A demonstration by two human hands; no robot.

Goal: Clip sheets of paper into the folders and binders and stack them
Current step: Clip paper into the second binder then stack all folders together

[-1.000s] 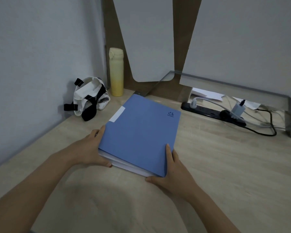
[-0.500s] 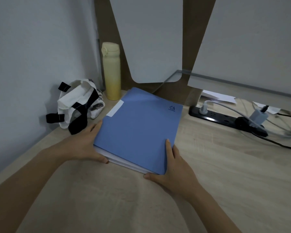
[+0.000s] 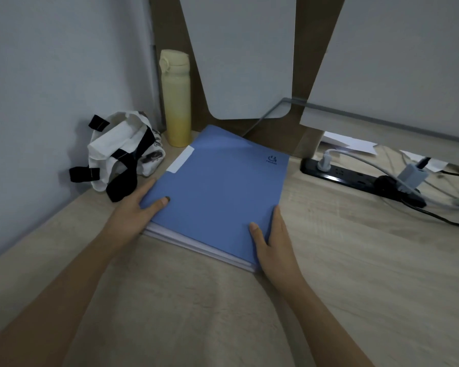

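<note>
Matt blue folder lies on pale wood-grain desk.

The blue folder bears a small logo, its lettering unreadable.

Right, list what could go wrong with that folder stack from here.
The blue folder tops an uneven stack; both the left hand and the right hand grip only its near edges, so lower folders could slide out. Pushed further back, it might knock the upright yellow bottle or nudge the power strip.
</note>
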